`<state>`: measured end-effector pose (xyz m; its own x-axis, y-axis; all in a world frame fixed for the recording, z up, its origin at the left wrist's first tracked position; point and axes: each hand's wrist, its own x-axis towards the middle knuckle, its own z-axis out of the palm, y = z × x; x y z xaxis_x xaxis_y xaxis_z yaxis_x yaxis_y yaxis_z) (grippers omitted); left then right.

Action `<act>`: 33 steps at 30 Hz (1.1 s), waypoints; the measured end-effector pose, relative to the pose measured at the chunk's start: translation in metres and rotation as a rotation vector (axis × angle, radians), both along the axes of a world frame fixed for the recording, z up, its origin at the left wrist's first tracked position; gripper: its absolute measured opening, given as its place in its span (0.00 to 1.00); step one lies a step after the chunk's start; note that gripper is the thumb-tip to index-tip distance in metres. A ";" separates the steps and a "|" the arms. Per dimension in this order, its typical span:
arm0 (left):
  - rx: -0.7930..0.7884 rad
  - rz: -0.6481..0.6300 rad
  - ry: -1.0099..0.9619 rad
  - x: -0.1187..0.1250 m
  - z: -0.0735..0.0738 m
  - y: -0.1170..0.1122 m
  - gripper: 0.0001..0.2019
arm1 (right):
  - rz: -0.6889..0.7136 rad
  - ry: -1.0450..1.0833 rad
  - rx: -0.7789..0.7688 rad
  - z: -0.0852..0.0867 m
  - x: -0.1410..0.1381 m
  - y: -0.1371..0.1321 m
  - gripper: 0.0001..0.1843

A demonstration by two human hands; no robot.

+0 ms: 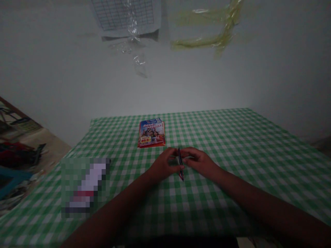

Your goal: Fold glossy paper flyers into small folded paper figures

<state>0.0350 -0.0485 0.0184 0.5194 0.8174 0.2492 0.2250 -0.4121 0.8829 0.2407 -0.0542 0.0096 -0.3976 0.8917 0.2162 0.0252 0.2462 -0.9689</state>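
Observation:
Over the middle of the table, a folded leaflet (181,175) stands nearly edge-on to me, so its printed faces hardly show. My left hand (165,164) grips it from the left, with the thumb near its lower part and fingers at the upper edge. From the other side my right hand (199,160) holds it too, fingers bent against the sheet. Just beyond my hands lies a small stack of colourful printed leaflets (152,133), blue and red, with a yellow price box marked 89.9 on the top one.
A green and white checked cloth (222,134) covers the table. On the left lies a long pale object (91,179), pixelated. Behind the table rises a white wall (196,82) with taped paper (124,15). Red and blue items clutter the floor at left.

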 end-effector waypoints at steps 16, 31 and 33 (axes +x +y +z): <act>0.066 -0.069 0.162 -0.010 0.004 0.006 0.17 | -0.061 -0.163 0.222 -0.001 0.004 0.001 0.17; 0.116 -0.017 0.244 -0.007 0.007 0.005 0.13 | -0.092 -0.249 0.394 -0.001 -0.001 -0.004 0.18; 0.043 -0.103 0.179 -0.012 0.007 0.007 0.14 | -0.083 -0.242 0.401 -0.001 0.001 -0.003 0.18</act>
<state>0.0229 -0.0412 0.0257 0.6392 0.7481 0.1785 0.3314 -0.4774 0.8138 0.2417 -0.0568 0.0084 -0.4098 0.7878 0.4598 0.2740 0.5871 -0.7617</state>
